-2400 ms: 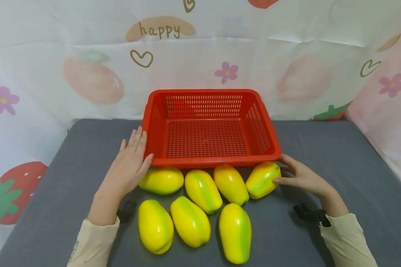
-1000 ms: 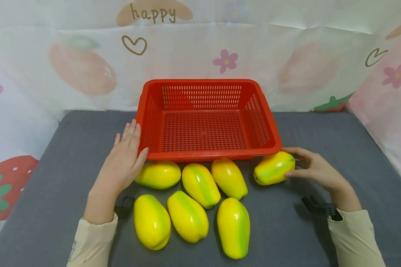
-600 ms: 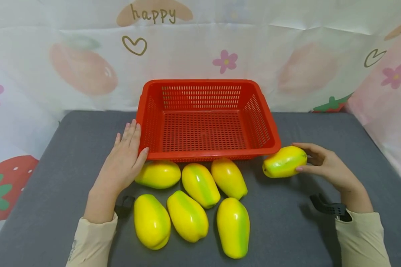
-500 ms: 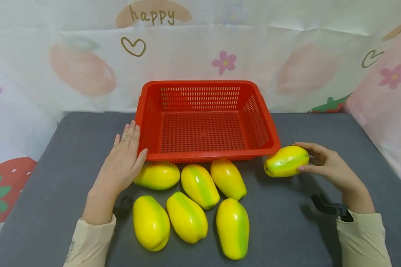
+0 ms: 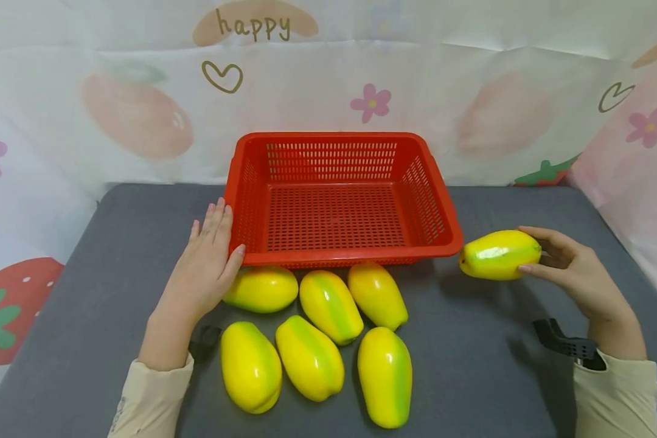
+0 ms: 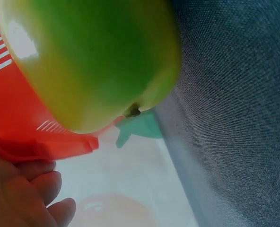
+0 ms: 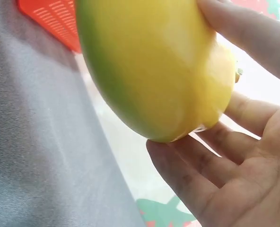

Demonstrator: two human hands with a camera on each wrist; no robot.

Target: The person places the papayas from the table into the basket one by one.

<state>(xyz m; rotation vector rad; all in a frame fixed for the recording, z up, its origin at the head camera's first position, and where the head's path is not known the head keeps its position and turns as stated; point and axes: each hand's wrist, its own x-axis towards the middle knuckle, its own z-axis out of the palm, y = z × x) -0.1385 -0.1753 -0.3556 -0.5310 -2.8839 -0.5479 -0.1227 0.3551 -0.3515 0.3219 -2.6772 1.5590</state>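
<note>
Right grip (image 5: 583, 267), half-spread, pinches the yellow-green fruit (image 5: 498, 255) at its nine o'clock; left grip (image 5: 201, 264), fingers extended, touches the red basket (image 5: 350, 254).

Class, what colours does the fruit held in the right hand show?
The held fruit is yellow with a green band, clearest in the right wrist view.

We record the held fruit (image 5: 500, 255) as glossy yellow with green; other fruits (image 5: 250, 368): yellow, most banded green. Basket (image 5: 334, 257): red, with slotted pattern. Table (image 5: 471, 365): plain grey. Backdrop (image 5: 312, 91): white; we note pink flowers (image 5: 371, 103), red-and-green strawberries (image 5: 38, 298), brown heart outlines (image 5: 222, 74). Sleeves (image 5: 615, 395): beige; wrist mounts (image 5: 566, 345): black.
</note>
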